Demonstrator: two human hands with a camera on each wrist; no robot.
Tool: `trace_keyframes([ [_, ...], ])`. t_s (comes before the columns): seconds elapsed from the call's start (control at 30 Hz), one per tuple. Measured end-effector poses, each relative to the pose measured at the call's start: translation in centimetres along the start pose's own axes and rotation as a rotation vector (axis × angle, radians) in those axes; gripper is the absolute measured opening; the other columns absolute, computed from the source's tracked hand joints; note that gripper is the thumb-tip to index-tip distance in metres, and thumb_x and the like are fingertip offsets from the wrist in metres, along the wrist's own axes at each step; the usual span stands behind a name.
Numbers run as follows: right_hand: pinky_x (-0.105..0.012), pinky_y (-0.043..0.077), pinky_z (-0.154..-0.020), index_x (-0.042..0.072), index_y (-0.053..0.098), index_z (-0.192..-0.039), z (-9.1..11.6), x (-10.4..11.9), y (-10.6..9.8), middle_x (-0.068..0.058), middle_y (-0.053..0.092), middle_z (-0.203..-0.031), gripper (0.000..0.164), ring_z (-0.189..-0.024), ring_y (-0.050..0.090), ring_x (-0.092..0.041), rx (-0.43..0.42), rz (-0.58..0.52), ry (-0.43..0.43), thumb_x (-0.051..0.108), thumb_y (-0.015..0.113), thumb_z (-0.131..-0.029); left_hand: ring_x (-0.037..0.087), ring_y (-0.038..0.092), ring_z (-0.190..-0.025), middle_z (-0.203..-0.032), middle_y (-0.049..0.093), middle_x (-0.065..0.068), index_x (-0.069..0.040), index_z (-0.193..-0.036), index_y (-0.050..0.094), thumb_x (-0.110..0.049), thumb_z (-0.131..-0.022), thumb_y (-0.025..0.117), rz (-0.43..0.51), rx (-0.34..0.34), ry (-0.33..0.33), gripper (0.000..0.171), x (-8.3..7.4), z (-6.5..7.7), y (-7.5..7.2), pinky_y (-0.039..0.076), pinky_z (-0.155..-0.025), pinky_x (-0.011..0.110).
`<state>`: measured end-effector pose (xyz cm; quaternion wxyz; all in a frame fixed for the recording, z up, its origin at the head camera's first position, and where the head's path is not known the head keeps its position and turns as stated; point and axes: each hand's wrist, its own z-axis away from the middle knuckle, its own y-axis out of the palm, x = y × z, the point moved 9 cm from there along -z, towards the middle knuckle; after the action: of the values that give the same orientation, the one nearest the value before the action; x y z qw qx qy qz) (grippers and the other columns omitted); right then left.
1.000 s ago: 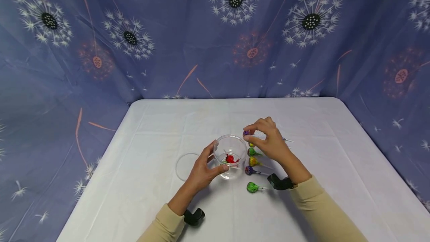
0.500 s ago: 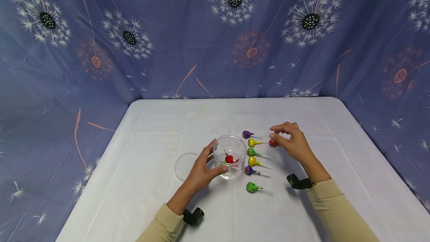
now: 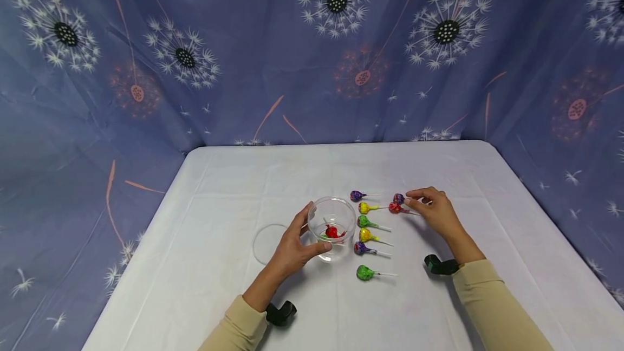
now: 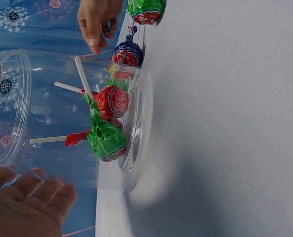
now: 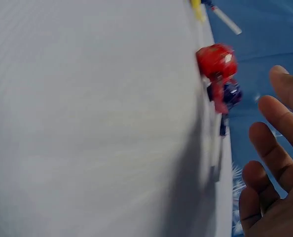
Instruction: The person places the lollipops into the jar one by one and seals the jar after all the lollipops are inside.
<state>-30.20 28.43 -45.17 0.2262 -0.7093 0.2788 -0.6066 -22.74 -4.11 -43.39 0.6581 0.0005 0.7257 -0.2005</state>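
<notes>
My left hand (image 3: 296, 242) grips a clear plastic jar (image 3: 331, 207), thumb on the near side and fingers round the far left. Inside the jar lie a green lollipop (image 4: 107, 138) and red lollipops (image 4: 113, 101), sticks pointing toward its mouth. My right hand (image 3: 436, 213) reaches over the back right of the lollipops, thumb and forefinger at a purple lollipop (image 3: 398, 198). In the right wrist view its fingers (image 5: 272, 148) are spread apart, a gap away from that lollipop's head. A red lollipop (image 5: 217, 60) lies right beside the purple one.
A column of wrapped lollipops lies right of the jar, from a purple one (image 3: 357, 195) at the back to a green one (image 3: 364, 272) in front. A clear ring-like lid (image 3: 254, 244) lies left of the jar. A patterned curtain (image 3: 273, 58) hangs behind the white table (image 3: 234, 177).
My right hand has let go of the purple lollipop at the back of the column, then moved right, past the red one to another purple one. The left hand stays on the jar.
</notes>
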Motion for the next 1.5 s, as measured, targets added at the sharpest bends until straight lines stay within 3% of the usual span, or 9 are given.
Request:
trace_keyframes([
  [0.1,-0.031,0.034,-0.072,0.003,0.068,-0.111,0.1,-1.1,0.3,-0.019,0.058,-0.106,0.031,-0.094,0.044,-0.026,0.033,0.025,0.039,0.025,0.065,-0.089,0.032,0.034,-0.14,-0.152,0.033,0.01,-0.019,-0.15,0.024,-0.017,-0.076,0.079,-0.018,-0.011,-0.003,0.092,1.3,-0.4,0.1,0.031,-0.115,0.048],
  [0.2,-0.032,0.038,-0.072,0.002,0.068,-0.111,0.2,-1.9,0.6,-0.019,0.057,-0.106,0.031,-0.094,0.047,-0.028,0.055,0.048,0.065,0.025,0.065,-0.089,0.029,0.036,-0.139,-0.152,0.034,0.006,-0.023,-0.149,0.026,-0.024,-0.075,0.08,-0.029,-0.015,0.007,0.091,1.7,-0.5,0.2,0.032,-0.115,0.047],
  [0.37,-0.044,0.044,-0.081,0.001,0.068,-0.11,0.3,-3.0,1.0,-0.021,0.057,-0.108,0.032,-0.102,0.051,-0.036,0.07,0.065,0.071,0.023,0.067,-0.088,0.03,0.037,-0.139,-0.152,0.034,0.005,-0.023,-0.149,0.026,-0.029,-0.075,0.08,-0.029,-0.015,0.024,0.092,1.7,-0.5,0.2,0.033,-0.114,0.047],
  [0.57,-0.052,0.039,-0.085,0.0,0.068,-0.108,0.5,-3.7,1.3,-0.022,0.056,-0.105,0.029,-0.107,0.045,-0.039,0.058,0.078,0.069,0.018,0.069,-0.085,0.031,0.036,-0.139,-0.152,0.034,0.008,-0.02,-0.149,0.026,-0.027,-0.076,0.079,-0.029,-0.01,0.019,0.091,1.3,-0.4,0.2,0.032,-0.115,0.048],
  [0.8,-0.035,0.027,-0.072,0.003,0.071,-0.102,0.8,-3.8,1.3,-0.017,0.058,-0.1,0.024,-0.094,0.039,-0.028,0.002,0.125,0.024,0.018,0.07,-0.084,0.028,0.035,-0.14,-0.152,0.034,0.005,-0.023,-0.149,0.026,-0.03,-0.075,0.079,-0.034,-0.008,0.021,0.091,1.8,-0.5,0.3,0.032,-0.115,0.046],
  [1.07,-0.039,0.022,-0.074,0.005,0.074,-0.095,0.9,-3.4,1.4,-0.013,0.059,-0.092,0.016,-0.087,0.038,-0.025,-0.034,0.159,-0.035,0.011,0.071,-0.081,0.031,0.034,-0.14,-0.152,0.033,0.006,-0.021,-0.149,0.027,-0.024,-0.076,0.079,-0.015,-0.019,0.064,0.09,1.5,-0.5,0.2,0.031,-0.115,0.048],
  [1.2,-0.041,0.022,-0.074,0.006,0.074,-0.092,0.8,-3.2,1.5,-0.012,0.059,-0.089,0.012,-0.086,0.037,-0.024,-0.041,0.155,-0.052,0.01,0.071,-0.081,0.031,0.034,-0.14,-0.153,0.033,0.007,-0.02,-0.149,0.027,-0.018,-0.076,0.079,-0.014,-0.025,0.042,0.089,1.1,-0.4,0.1,0.031,-0.116,0.047],
  [1.43,-0.043,0.023,-0.078,0.007,0.075,-0.09,1.0,-3.2,1.3,-0.011,0.062,-0.086,0.009,-0.085,0.037,-0.022,-0.04,0.134,-0.046,0.011,0.07,-0.083,0.037,0.033,-0.14,-0.152,0.032,0.017,-0.005,-0.148,0.025,-0.012,-0.078,0.077,-0.017,-0.001,0.005,0.088,-1.0,0.3,0.1,0.03,-0.114,0.051],
  [1.5,-0.041,0.023,-0.076,0.007,0.075,-0.09,1.0,-3.1,1.3,-0.012,0.062,-0.086,0.009,-0.084,0.037,-0.022,-0.039,0.123,-0.04,0.012,0.07,-0.084,0.037,0.032,-0.14,-0.152,0.032,0.018,-0.006,-0.148,0.025,-0.012,-0.078,0.077,-0.019,-0.001,0.005,0.088,-0.8,0.3,0.1,0.03,-0.115,0.051],
])
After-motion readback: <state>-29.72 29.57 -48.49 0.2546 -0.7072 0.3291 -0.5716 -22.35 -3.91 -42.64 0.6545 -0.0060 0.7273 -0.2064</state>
